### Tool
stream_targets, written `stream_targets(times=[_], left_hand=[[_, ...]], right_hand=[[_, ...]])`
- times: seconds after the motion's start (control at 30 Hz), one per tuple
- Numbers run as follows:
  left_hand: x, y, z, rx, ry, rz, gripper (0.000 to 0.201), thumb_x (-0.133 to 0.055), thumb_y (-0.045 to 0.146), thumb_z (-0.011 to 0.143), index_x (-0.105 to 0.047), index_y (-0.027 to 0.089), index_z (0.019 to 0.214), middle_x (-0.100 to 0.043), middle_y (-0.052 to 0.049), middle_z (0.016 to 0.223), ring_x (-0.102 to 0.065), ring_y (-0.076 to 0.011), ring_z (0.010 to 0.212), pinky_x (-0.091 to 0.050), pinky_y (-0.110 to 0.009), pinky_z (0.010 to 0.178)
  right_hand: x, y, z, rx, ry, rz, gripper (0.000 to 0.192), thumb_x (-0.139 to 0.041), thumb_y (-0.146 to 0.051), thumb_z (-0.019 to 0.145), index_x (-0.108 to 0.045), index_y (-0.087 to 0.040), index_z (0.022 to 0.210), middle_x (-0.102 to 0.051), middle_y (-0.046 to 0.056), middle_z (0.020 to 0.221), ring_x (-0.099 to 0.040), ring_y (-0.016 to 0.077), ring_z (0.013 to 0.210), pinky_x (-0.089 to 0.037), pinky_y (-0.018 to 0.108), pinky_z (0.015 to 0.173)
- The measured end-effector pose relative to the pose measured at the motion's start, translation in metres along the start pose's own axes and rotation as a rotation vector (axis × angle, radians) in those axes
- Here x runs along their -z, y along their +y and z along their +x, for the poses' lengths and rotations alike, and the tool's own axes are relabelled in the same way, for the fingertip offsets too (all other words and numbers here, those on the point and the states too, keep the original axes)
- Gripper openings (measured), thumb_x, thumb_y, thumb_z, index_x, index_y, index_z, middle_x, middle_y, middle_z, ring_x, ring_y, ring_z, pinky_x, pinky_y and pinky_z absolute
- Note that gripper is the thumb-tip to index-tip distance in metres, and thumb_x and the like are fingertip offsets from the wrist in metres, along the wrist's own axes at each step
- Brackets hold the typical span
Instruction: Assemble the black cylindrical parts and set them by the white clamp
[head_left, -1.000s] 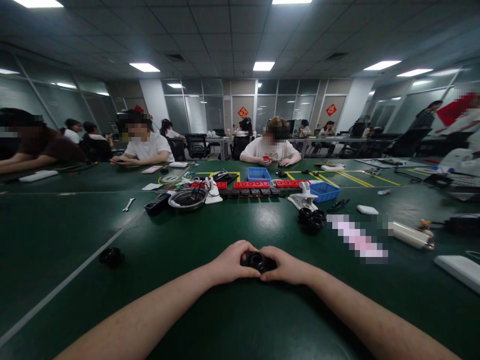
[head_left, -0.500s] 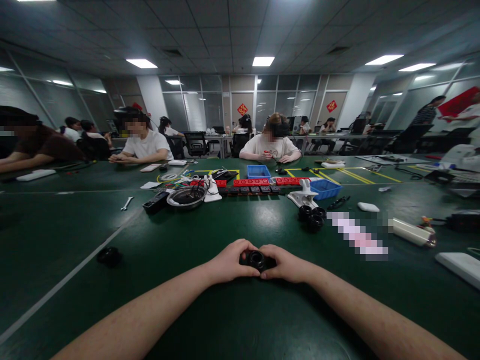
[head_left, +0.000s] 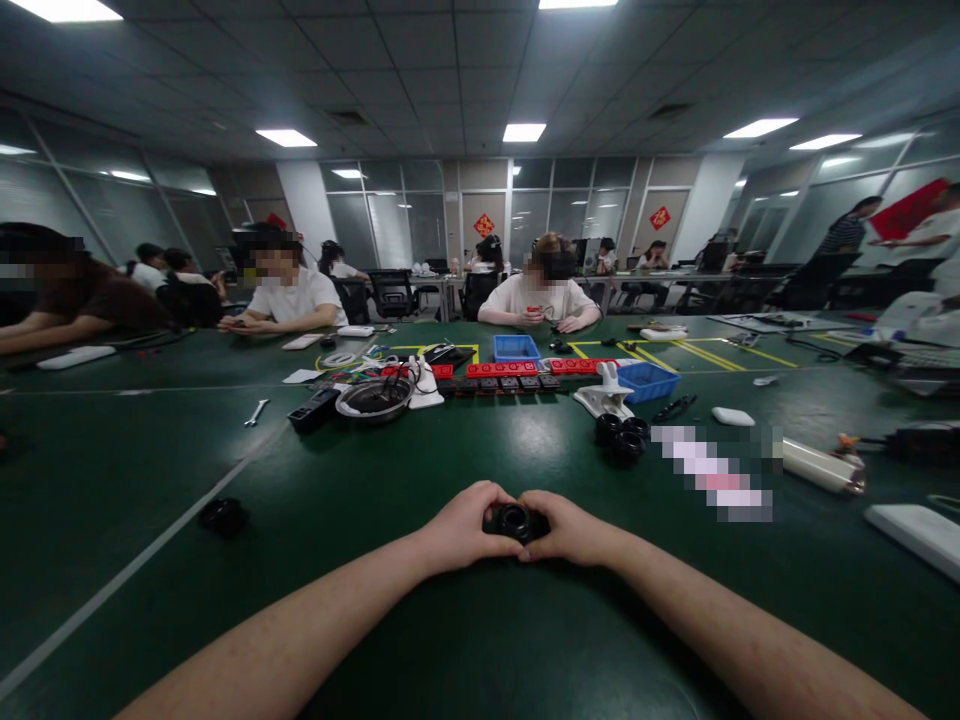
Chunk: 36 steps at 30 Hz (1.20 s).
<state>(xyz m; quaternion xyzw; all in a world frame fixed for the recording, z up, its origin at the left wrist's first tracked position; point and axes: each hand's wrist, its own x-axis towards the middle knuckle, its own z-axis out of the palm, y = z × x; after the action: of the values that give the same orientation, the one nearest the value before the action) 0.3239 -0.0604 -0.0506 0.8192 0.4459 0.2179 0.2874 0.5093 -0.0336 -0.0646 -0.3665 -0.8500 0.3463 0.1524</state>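
**A part (head_left: 515, 520) between left hand (head_left: 471, 525) and right hand (head_left: 571, 530) at the table's (head_left: 480, 640) near middle**

Well to the left lies a loose part (head_left: 223, 517). Farther back on that side is a wrench (head_left: 256, 413); to its right come a box (head_left: 315, 409), a pan (head_left: 375, 414) and, just beside the pan, a clamp (head_left: 425, 388). Strips (head_left: 502, 369) run in a row across the middle, with a bin (head_left: 516, 350) behind them. Beyond their right end is a second clamp (head_left: 604, 397), with a second bin (head_left: 654, 388) just to its right. Three grouped parts (head_left: 627, 448) sit in front of the second clamp; a cylinder (head_left: 817, 467) lies farther right. Behind the far edge sits one person (head_left: 536, 297) roughly opposite, another person (head_left: 300, 298) to the left.
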Motion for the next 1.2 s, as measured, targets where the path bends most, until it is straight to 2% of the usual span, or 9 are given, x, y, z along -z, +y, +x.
stream_targets(times=[0.23, 0.4, 0.5, 0.6, 0.67, 0.77, 0.93, 1.2], left_hand=[[-0.008, 0.008, -0.002, 0.088, 0.1, 0.066, 0.039, -0.065, 0.041, 0.058, -0.052, 0.019, 0.086, -0.047, 0.001, 0.08, -0.046, -0.0146, 0.069, -0.035, -0.023, 0.056], [-0.017, 0.013, -0.002, 0.169, 0.219, 0.167, 0.036, -0.064, 0.041, 0.061, -0.05, 0.019, 0.086, -0.049, -0.002, 0.084, -0.049, -0.0187, 0.077, -0.037, -0.027, 0.062], [-0.018, 0.014, -0.002, 0.18, 0.247, 0.21, 0.035, -0.063, 0.042, 0.062, -0.05, 0.019, 0.085, -0.049, -0.002, 0.085, -0.049, -0.0202, 0.079, -0.037, -0.028, 0.064], [-0.014, 0.011, -0.001, 0.136, 0.225, 0.172, 0.036, -0.064, 0.042, 0.062, -0.051, 0.019, 0.086, -0.049, -0.002, 0.084, -0.048, -0.0192, 0.077, -0.037, -0.027, 0.063], [-0.009, 0.007, -0.001, 0.074, 0.173, 0.121, 0.036, -0.064, 0.041, 0.062, -0.051, 0.019, 0.087, -0.048, -0.001, 0.082, -0.047, -0.0173, 0.074, -0.037, -0.026, 0.061], [-0.002, 0.001, 0.0, -0.008, 0.066, 0.057, 0.036, -0.064, 0.042, 0.061, -0.052, 0.018, 0.086, -0.046, 0.001, 0.079, -0.045, -0.0147, 0.069, -0.036, -0.023, 0.058], [0.002, -0.006, 0.001, -0.079, -0.009, -0.005, 0.039, -0.067, 0.04, 0.06, -0.052, 0.019, 0.09, -0.046, 0.001, 0.081, -0.044, -0.0136, 0.069, -0.035, -0.022, 0.058], [0.003, -0.002, 0.0, -0.045, -0.032, -0.023, 0.039, -0.066, 0.038, 0.061, -0.052, 0.019, 0.092, -0.047, 0.0, 0.084, -0.044, -0.0142, 0.071, -0.036, -0.022, 0.059]], right_hand=[[-0.01, 0.002, 0.001, -0.057, 0.129, -0.19, 0.039, -0.07, -0.038, 0.049, -0.044, -0.017, 0.068, -0.046, -0.003, 0.067, -0.043, 0.0112, 0.061, -0.028, 0.019, 0.049], [-0.022, -0.01, 0.0, -0.168, 0.289, -0.446, 0.031, -0.062, -0.039, 0.058, -0.045, -0.017, 0.07, -0.052, 0.002, 0.072, -0.047, 0.0146, 0.062, -0.028, 0.023, 0.051], [-0.025, -0.016, -0.001, -0.207, 0.305, -0.561, 0.03, -0.057, -0.043, 0.063, -0.047, -0.016, 0.071, -0.054, 0.005, 0.073, -0.049, 0.0186, 0.067, -0.031, 0.027, 0.055], [-0.023, -0.017, -0.002, -0.164, 0.31, -0.564, 0.036, -0.057, -0.05, 0.062, -0.049, -0.016, 0.074, -0.055, 0.006, 0.078, -0.049, 0.0218, 0.074, -0.032, 0.03, 0.062], [-0.019, -0.014, -0.002, -0.073, 0.282, -0.475, 0.042, -0.06, -0.05, 0.059, -0.05, -0.016, 0.081, -0.054, 0.006, 0.083, -0.048, 0.0219, 0.078, -0.034, 0.031, 0.065], [-0.01, -0.009, -0.002, 0.056, 0.139, -0.276, 0.046, -0.066, -0.042, 0.057, -0.051, -0.016, 0.091, -0.054, 0.004, 0.086, -0.048, 0.0197, 0.08, -0.036, 0.029, 0.068], [0.007, -0.004, -0.003, 0.134, -0.072, -0.084, 0.035, -0.065, -0.033, 0.063, -0.055, -0.016, 0.092, -0.052, 0.002, 0.087, -0.047, 0.0177, 0.083, -0.037, 0.028, 0.072], [0.008, 0.001, -0.001, 0.172, -0.097, -0.073, 0.03, -0.065, -0.026, 0.064, -0.056, -0.016, 0.09, -0.051, 0.0, 0.085, -0.047, 0.0167, 0.082, -0.036, 0.027, 0.072]])
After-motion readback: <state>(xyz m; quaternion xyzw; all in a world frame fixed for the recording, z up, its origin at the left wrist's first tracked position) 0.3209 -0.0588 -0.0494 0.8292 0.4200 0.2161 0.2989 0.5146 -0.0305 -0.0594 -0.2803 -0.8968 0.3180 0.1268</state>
